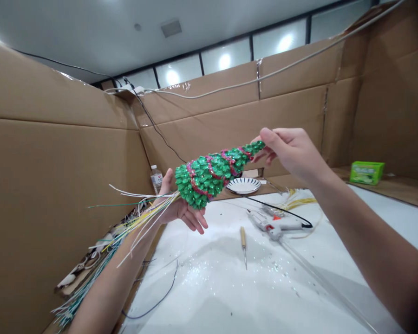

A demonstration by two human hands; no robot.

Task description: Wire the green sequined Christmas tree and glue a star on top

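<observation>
A small green glittery Christmas tree [212, 174], wound with a pink-red sparkly garland, is held tilted in the air above the table. My right hand [287, 150] pinches its narrow tip between thumb and fingers. Below the wide base, my left hand [183, 211] is open, palm up, with the fingers stretched out. A loose bundle of white, yellow and green wires [149, 218] trails from the base across my left palm and wrist. Whether the left palm touches the tree's base cannot be made out.
A wooden-handled awl [243, 237] and a hot glue gun [273, 226] lie on the glitter-strewn white tabletop [202, 297]. Behind them are a striped plate [245, 185], a green box [367, 173] and a plastic bottle [156, 178]. Loose wires [78, 297] lie at left. Cardboard walls [209, 116] surround the table.
</observation>
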